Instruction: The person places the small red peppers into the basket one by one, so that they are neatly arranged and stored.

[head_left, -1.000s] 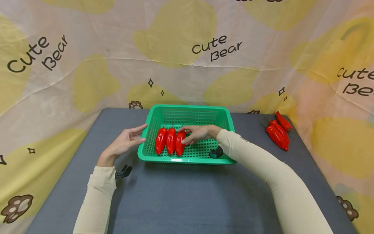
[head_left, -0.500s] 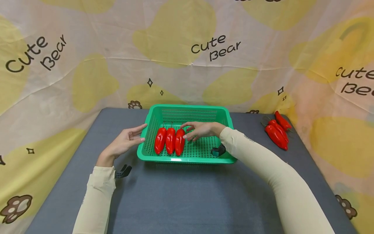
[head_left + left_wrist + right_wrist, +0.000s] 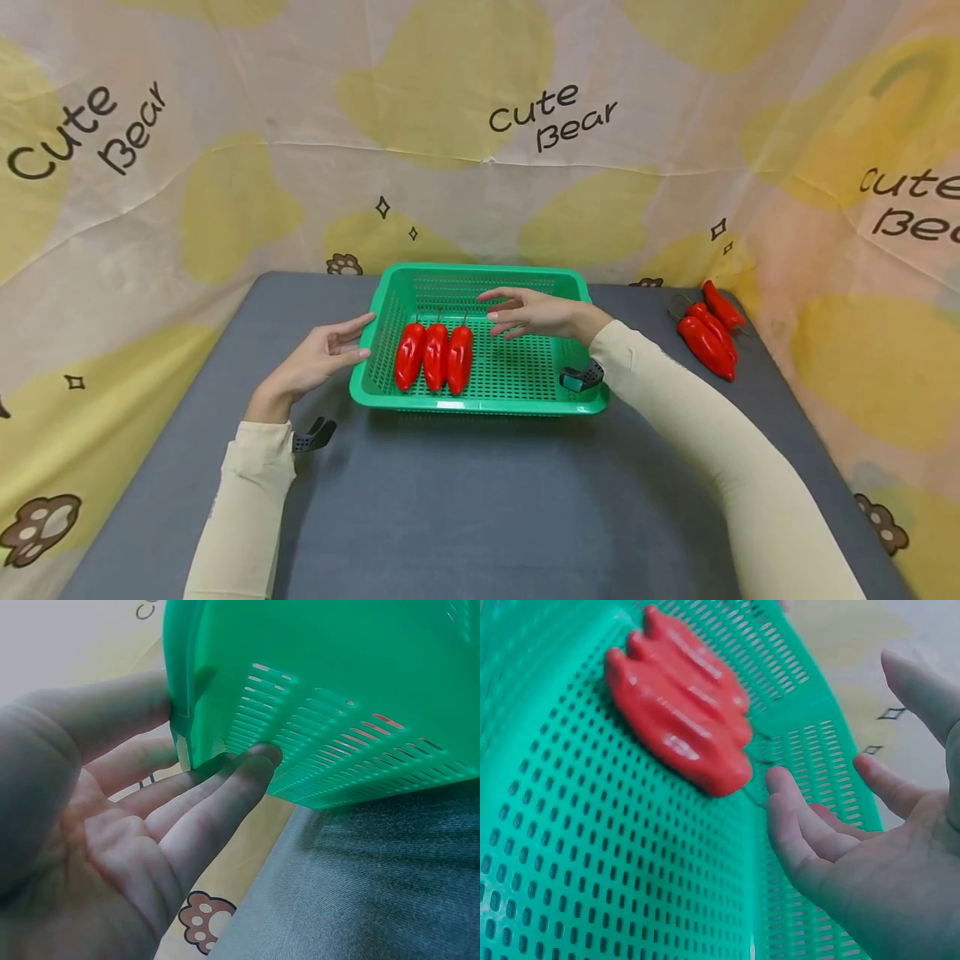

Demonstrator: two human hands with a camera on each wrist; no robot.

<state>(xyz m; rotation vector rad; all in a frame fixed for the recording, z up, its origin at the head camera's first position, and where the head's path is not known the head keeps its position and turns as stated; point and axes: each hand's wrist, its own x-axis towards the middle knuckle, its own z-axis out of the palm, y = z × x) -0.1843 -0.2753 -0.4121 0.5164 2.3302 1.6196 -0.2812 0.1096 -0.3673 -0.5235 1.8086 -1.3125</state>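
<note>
Three glossy red chili peppers [image 3: 435, 357] with thin stems lie side by side in the left half of a green perforated plastic basket [image 3: 480, 407]. My left hand [image 3: 311, 362] touches the basket's left rim from outside, its fingers mostly straight; up close in the left wrist view, the thumb and fingers [image 3: 217, 810] are at the rim and side wall. Above the basket floor, to the right of the peppers, my right hand [image 3: 536, 312] hovers with relaxed fingers and holds nothing. In the right wrist view its fingertips [image 3: 780, 784] are near the pepper stems, apparently not touching them.
Three more red peppers [image 3: 708, 333] lie grouped at the table's far right corner. The grey cloth-covered table [image 3: 465, 500] backs onto a patterned curtain [image 3: 450, 100]. Each wrist wears a dark strapped device [image 3: 581, 377].
My right hand has drawn away from the rightmost pepper in the basket, moving up and to the right. The left hand stays at the rim, and the peppers keep their places.
</note>
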